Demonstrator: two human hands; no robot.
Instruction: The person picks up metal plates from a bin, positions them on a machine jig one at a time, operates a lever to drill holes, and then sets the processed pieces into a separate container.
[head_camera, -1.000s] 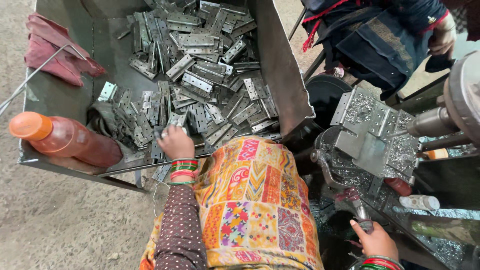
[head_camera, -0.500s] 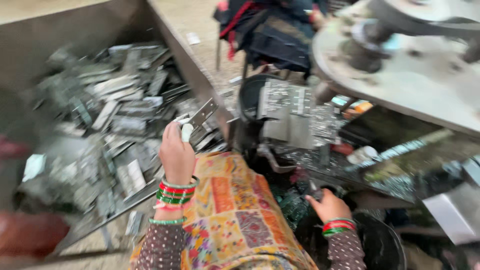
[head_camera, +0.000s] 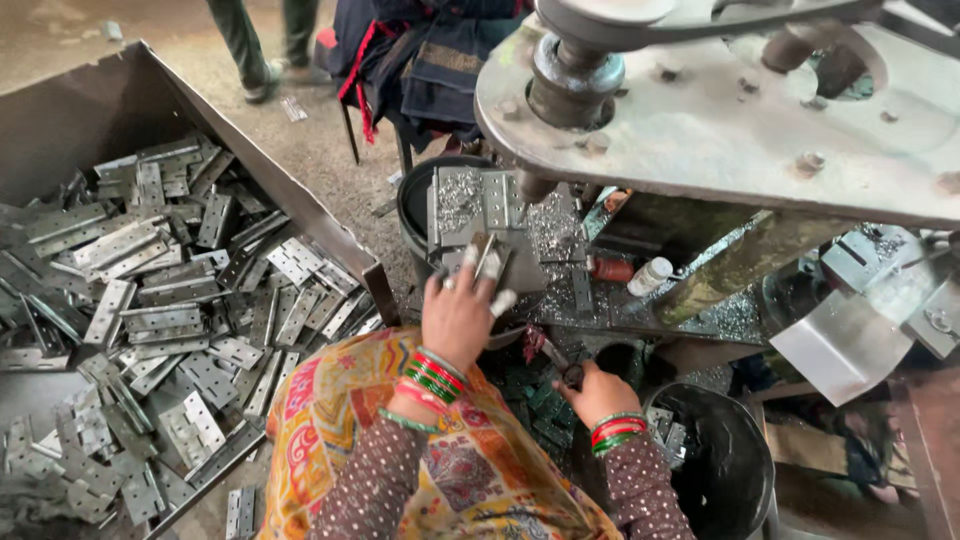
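Note:
My left hand is raised over the machine's work plate and pinches a grey metal hinge upright between its fingertips, just above the plate's fixture. My right hand is lower and to the right, closed round a dark handle with a red end. Both wrists wear red and green bangles. Metal shavings cover the plate, and the drill spindle hangs above it under the big grey machine head.
A large metal bin at the left is heaped with several grey hinges. A black bucket stands at lower right. A small white bottle lies by the plate. Another person's legs stand at the top.
My left hand has lifted a hinge out of the bin and carried it right to the machine's plate. The view has swung right; my right hand stays low by the handle.

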